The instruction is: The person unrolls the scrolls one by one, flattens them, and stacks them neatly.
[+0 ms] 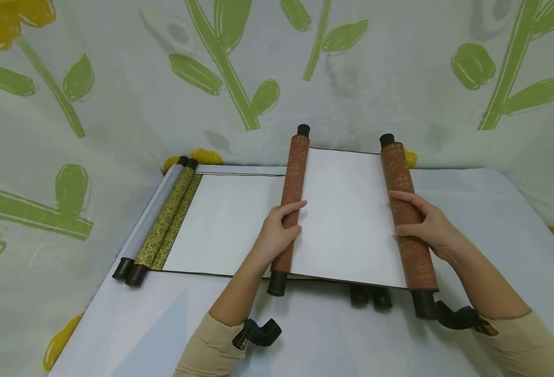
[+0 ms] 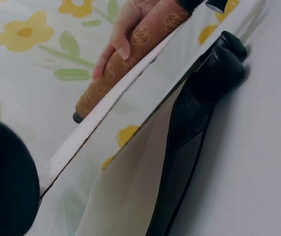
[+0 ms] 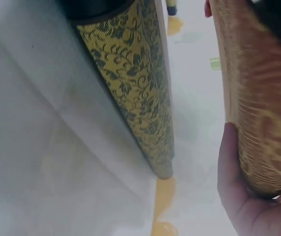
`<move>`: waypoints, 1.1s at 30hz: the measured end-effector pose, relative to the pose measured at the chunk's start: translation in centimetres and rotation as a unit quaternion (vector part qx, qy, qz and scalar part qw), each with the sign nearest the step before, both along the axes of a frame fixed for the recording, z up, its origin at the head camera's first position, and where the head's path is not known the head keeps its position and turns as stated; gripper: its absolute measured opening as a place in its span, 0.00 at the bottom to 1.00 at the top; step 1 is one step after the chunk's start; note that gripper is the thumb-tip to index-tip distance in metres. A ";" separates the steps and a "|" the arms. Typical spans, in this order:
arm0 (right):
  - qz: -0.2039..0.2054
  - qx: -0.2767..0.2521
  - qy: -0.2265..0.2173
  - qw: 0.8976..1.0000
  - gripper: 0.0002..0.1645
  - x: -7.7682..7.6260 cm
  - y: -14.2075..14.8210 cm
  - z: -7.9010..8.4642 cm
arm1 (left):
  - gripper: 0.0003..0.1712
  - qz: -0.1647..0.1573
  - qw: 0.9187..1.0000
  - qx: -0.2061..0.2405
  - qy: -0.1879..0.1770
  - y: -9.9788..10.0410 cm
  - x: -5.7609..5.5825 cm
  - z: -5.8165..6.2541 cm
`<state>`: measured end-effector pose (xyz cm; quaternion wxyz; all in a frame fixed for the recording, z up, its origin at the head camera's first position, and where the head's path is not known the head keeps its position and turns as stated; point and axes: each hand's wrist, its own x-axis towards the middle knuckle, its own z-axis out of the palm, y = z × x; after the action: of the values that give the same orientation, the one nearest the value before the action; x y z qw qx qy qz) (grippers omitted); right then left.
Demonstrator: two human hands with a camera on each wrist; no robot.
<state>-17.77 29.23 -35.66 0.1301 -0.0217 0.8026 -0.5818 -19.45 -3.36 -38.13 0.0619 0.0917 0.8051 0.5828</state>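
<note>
A hand scroll with reddish-brown patterned rollers is held up, its white sheet [image 1: 347,209] spread between them. My left hand [image 1: 277,233] grips the left roller [image 1: 297,162] around its middle, thumb and fingers curled about it. The thicker right roller [image 1: 399,170] is in the grasp of my right hand [image 1: 430,230], whose thumb also shows along it in the right wrist view. Both rollers end in black knobs. Below lies a second unrolled scroll, its white sheet [image 1: 230,220] partly hidden by the raised one. Its yellow-and-dark patterned roller [image 3: 130,88] shows under my right hand.
At the table's left side, a yellow-green patterned roller [image 1: 166,220] lies beside a grey roller [image 1: 152,214], both with black ends. Two black knobs [image 1: 370,296] stick out beneath the raised scroll. A flower-printed curtain [image 1: 131,94] stands behind the pale table [image 1: 314,335].
</note>
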 end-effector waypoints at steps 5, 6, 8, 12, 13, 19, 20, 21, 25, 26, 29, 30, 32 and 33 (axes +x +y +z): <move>-0.010 0.008 0.005 1.000 0.43 -0.1 0.7 0.0 | 0.27 0.007 1.000 -0.004 0.007 -0.4 -0.2 0.1; -0.014 0.007 0.005 1.000 0.42 -0.1 0.7 0.0 | 0.27 0.007 1.000 -0.003 0.007 -0.4 -0.2 0.1; -0.025 0.012 0.007 1.000 0.40 -0.1 0.7 0.0 | 0.26 0.009 1.000 -0.003 0.000 -0.4 -0.3 0.1; -0.052 0.049 0.010 0.997 0.40 -0.1 0.1 0.1 | 0.24 0.015 1.000 -0.008 -0.007 -0.5 -0.4 0.1; -0.059 0.060 0.010 0.996 0.41 -0.1 0.0 0.2 | 0.25 0.018 1.000 -0.010 -0.008 -0.5 -0.4 0.1; -0.065 0.106 0.020 0.992 0.47 -0.4 -0.5 0.7 | 0.32 0.028 0.999 -0.015 -0.015 -0.8 -0.5 0.2; -0.063 0.111 0.023 0.992 0.48 -0.5 -0.5 0.7 | 0.32 0.029 0.999 -0.015 -0.013 -0.8 -0.6 0.2; -0.062 0.112 0.025 0.991 0.48 -0.5 -0.5 0.7 | 0.32 0.031 0.999 -0.015 -0.010 -0.9 -0.6 0.1; -0.055 0.116 0.034 0.991 0.47 -0.7 -0.4 0.7 | 0.30 0.032 0.999 -0.007 -0.001 -1.1 -0.7 0.1; -0.052 0.118 0.036 0.991 0.46 -0.7 -0.3 0.7 | 0.30 0.030 1.000 -0.004 0.001 -1.1 -0.7 0.1; -0.043 0.125 0.046 0.990 0.46 -0.7 -0.1 0.5 | 0.29 0.024 1.000 -0.001 0.001 -1.2 -0.7 0.1; -0.040 0.126 0.050 0.990 0.45 -0.8 0.0 0.5 | 0.29 0.023 1.000 -0.002 0.001 -1.2 -0.7 0.1; -0.034 0.127 0.056 0.990 0.45 -0.8 0.3 0.5 | 0.29 0.020 1.000 -0.007 0.003 -1.3 -0.7 0.1; -0.032 0.127 0.058 0.990 0.45 -0.7 0.4 0.5 | 0.29 0.020 1.000 -0.009 0.003 -1.3 -0.8 0.1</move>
<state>-18.51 29.61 -35.20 0.0666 -0.0129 0.8765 -0.4767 -20.21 -4.67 -38.06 0.0489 0.0771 0.8120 0.5765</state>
